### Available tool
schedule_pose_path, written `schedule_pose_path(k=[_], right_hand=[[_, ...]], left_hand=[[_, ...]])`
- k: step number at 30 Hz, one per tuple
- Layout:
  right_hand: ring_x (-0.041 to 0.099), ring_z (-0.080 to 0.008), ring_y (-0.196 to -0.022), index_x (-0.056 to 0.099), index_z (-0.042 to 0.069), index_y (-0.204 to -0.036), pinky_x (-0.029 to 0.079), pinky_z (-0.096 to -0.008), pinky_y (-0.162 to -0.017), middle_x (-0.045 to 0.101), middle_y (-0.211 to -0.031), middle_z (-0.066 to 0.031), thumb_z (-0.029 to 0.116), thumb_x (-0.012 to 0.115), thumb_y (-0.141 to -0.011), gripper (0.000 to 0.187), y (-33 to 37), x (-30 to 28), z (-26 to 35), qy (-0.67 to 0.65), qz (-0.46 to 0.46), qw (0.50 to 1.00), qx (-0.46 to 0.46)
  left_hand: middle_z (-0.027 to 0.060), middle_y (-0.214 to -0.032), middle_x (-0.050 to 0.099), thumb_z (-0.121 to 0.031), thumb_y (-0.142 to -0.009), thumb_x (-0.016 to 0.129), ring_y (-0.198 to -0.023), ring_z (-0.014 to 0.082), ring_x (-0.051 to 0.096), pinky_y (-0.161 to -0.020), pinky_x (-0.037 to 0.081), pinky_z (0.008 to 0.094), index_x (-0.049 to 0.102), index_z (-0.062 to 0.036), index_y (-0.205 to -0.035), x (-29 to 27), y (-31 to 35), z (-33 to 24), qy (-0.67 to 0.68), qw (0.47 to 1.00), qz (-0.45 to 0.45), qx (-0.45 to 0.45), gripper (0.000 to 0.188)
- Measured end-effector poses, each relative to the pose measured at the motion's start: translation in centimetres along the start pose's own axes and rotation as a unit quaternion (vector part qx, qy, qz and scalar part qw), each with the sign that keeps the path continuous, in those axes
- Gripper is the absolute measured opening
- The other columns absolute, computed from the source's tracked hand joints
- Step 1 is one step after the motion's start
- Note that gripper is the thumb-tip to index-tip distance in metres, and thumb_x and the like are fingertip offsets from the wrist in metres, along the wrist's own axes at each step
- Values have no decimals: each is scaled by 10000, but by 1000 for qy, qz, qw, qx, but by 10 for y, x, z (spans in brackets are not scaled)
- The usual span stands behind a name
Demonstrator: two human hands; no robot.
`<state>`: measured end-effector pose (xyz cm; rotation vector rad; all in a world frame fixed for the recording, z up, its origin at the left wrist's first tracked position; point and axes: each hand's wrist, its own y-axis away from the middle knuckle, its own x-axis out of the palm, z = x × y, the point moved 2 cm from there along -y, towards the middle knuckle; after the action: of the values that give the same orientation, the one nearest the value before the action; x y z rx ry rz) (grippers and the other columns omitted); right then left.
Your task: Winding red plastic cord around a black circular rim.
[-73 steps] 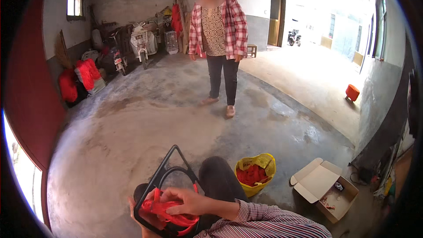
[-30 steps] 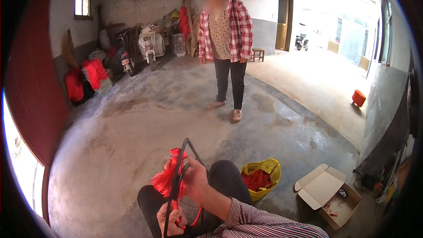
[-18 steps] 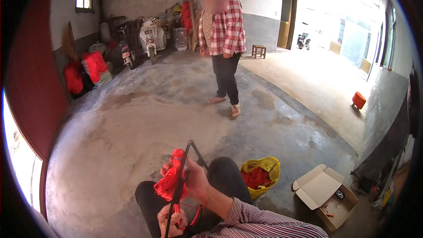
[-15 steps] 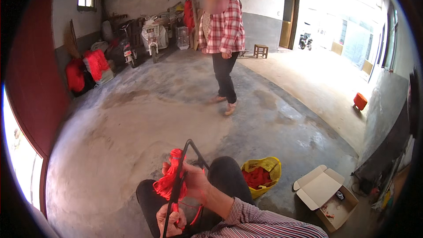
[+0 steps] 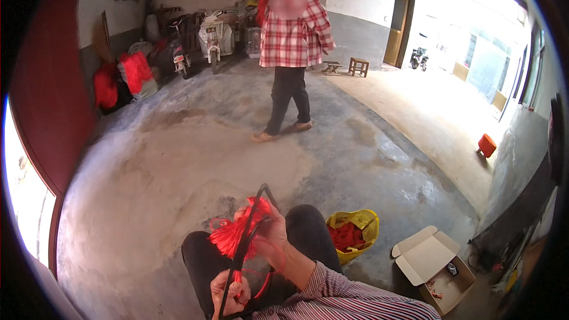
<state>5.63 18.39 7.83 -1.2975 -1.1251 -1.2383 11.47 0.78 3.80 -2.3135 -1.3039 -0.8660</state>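
Note:
My right hand [image 5: 274, 238] reaches in from the lower right in a striped sleeve and is closed round a bundle of red cord [image 5: 228, 238]. The looped strands fan out to the left of my fingers. A black angular frame [image 5: 242, 250] rises between my knees and passes in front of the bundle. Lower down, my left hand [image 5: 230, 291] is closed beside the frame, pinching a red strand [image 5: 237, 276]. Another red strand curves down to the right of it. My fingers partly hide the bundle's middle.
A yellow bag [image 5: 373, 234] of red material stands right of my knee. Beyond it lies an open cardboard box [image 5: 468, 284]. A person in a plaid shirt [image 5: 290, 41] walks ahead. Parked bikes [image 5: 213, 41], a wooden stool [image 5: 358, 66] and an orange-red stool [image 5: 486, 145] stand farther off.
The red bundle has tilted, its loops now spreading left, as my right hand turned and rose slightly. My left hand stays low. The person ahead has turned and stepped left.

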Motion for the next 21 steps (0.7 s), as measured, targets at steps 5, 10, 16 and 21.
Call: schedule_pose_path(k=[5,10,16,21], right_hand=[[571,-301,-1065,594,10,-1113,411,-463,-999,623,-1092,-167,272,577,-867,359,2,-14,-8,49,-43,996,55],[568,-313,-1098,588,1,-1134,400,-457,-1015,626,-1125,-178,239,584,-833,384,-2,-22,-6,18,-16,999,49],[556,-337,-1102,628,15,-1029,383,-480,-1020,615,-1154,-193,329,587,-827,376,-4,-27,-1,30,-11,998,49],[545,-294,-1127,621,54,-1069,404,-490,-988,616,-1171,-137,379,594,-850,392,0,-36,0,34,-41,994,93]], left_hand=[[50,-577,468,-225,-759,757,-374,124,385,-334,290,269,480,-68,-968,-12,-5,0,37,999,-34,-2,381],[89,-577,498,-133,-834,669,-367,112,368,-339,287,252,574,-28,-1001,-15,-4,4,67,997,-2,39,219],[77,-551,488,-173,-802,725,-374,110,388,-337,292,256,569,-3,-905,-11,0,5,48,998,-5,38,253],[74,-558,491,-181,-798,730,-380,109,391,-339,295,253,561,4,-885,-10,2,3,52,998,-13,39,265]])
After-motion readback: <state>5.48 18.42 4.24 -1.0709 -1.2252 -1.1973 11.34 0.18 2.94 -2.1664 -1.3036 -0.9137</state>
